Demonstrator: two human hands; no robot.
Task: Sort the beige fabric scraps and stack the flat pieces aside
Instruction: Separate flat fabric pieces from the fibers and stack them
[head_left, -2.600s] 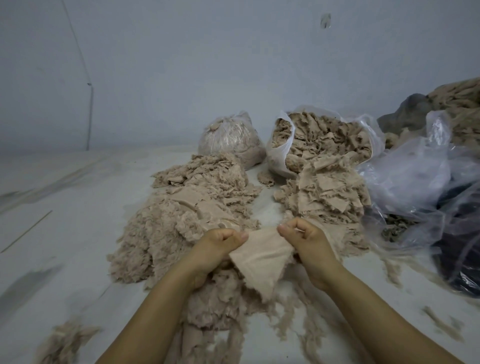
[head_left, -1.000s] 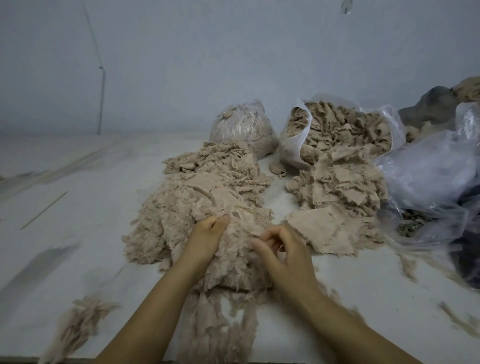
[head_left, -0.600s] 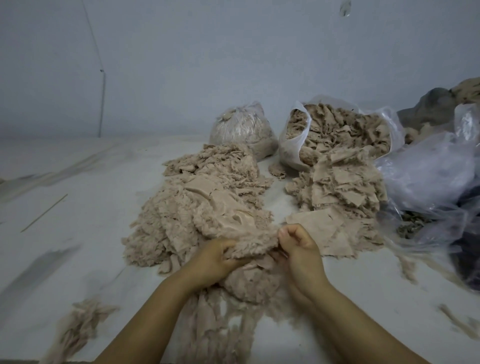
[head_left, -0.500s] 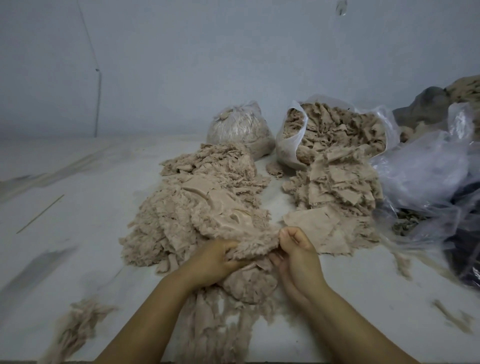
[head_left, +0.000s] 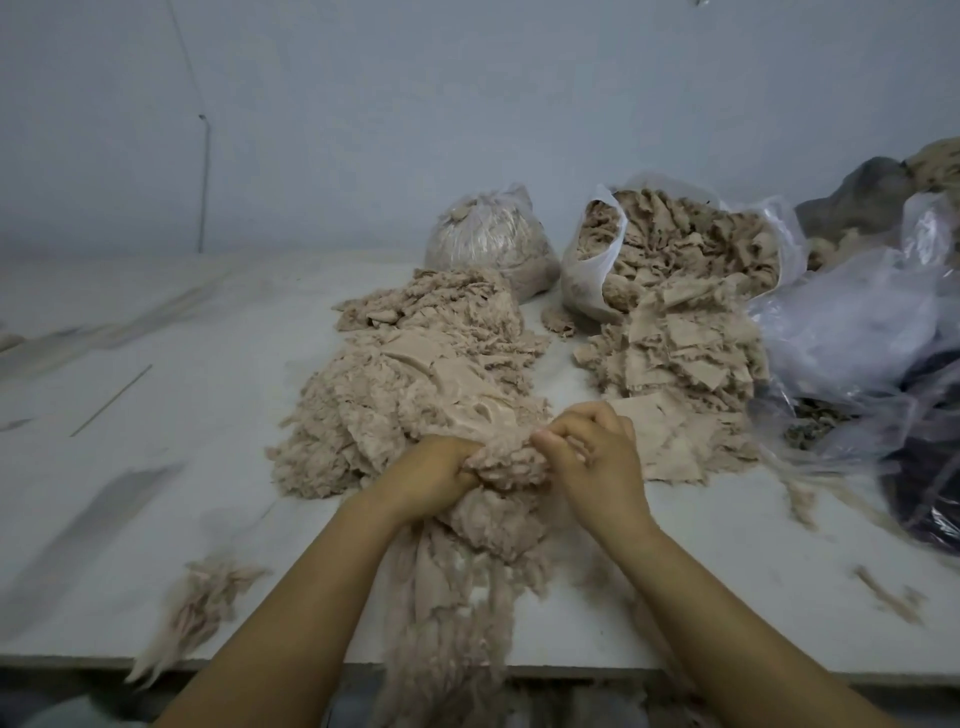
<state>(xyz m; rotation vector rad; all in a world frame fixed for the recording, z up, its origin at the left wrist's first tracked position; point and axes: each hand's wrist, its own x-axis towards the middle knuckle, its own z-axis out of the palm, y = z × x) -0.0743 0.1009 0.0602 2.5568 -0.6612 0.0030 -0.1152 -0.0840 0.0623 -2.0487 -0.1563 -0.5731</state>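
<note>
Two bare forearms are showing from the lower edge, with no sleeves, cuffs, or gloves covering them. The left hand (head_left: 436, 475) and the right hand (head_left: 597, 457) are wearing no rings or watch, as far as the dim, slightly soft view is letting me tell. Fingernails are looking short and unpainted.

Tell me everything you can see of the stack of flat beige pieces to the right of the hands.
The stack of flat pieces lies on the white table, right of the big loose scrap heap. It is thin beige cloth with frayed, ragged edges, in overlapping sheets. The nearest sheets lie broad and smooth; farther back they are smaller and jumbled. Its far end meets the open plastic bag of scraps, and its right edge meets crumpled clear plastic. The right hand overlaps its near-left corner; contact is unclear.
</note>
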